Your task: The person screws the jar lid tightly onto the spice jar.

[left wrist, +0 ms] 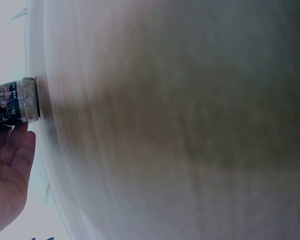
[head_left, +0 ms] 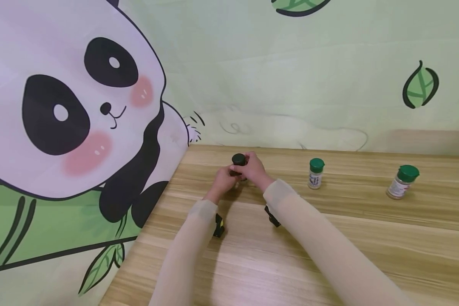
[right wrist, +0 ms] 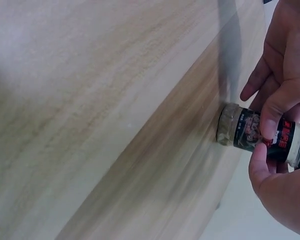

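A spice jar with a black lid (head_left: 238,159) stands near the back of the wooden table. Its dark printed label (right wrist: 250,129) and see-through base show in the right wrist view, the base at the tabletop. My left hand (head_left: 225,182) holds the jar from the left, fingers behind it and thumb on the label. From the other side my right hand (head_left: 255,170) grips it, fingers up beside the lid. Both thumbs come close together on the label's front. In the left wrist view, the jar (left wrist: 15,102) is partly cut off, with my left fingers (left wrist: 21,155) along its side.
Two green-lidded shakers stand to the right, the nearer shaker (head_left: 315,174) and the farther shaker (head_left: 402,182). A cloth backdrop (head_left: 290,85) with a panda print rises behind the wooden table (head_left: 329,221) and on its left. Small black devices (head_left: 272,216) sit below both sleeves.
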Available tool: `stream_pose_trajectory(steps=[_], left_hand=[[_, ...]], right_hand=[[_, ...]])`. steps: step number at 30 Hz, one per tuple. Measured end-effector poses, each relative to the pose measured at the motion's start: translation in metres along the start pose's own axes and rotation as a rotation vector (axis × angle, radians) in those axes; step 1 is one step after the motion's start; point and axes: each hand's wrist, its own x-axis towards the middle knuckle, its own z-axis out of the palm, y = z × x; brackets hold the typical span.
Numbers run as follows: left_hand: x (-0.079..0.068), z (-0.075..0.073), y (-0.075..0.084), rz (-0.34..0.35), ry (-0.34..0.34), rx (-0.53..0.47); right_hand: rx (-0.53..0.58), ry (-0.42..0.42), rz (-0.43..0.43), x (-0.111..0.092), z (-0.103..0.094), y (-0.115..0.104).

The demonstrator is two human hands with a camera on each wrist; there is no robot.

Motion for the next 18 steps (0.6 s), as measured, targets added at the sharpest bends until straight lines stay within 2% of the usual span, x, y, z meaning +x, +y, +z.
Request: stream_pose_trajectory(steps=[3,10,15,18], left_hand=[[0.0,0.0,0.001,0.01,0.0,-0.004],[0.0,0.001,0.001,0.017,-0.005,-0.022],[0.001,0.002,0.001,0.024,-0.015,-0.019],[0.002,0.002,0.0,0.017,-0.023,-0.03]], right_hand=[[-0.019,-0.05,-0.015,0.004,-0.004,0.001],[-0.028,-0.281,-0.009,0.015,-0.021,-0.001],[-0.099,-0.345,0.004,0.018,-0.029,-0.006],[-0.065,-0.366,0.04,0.018,-0.029,-0.007]])
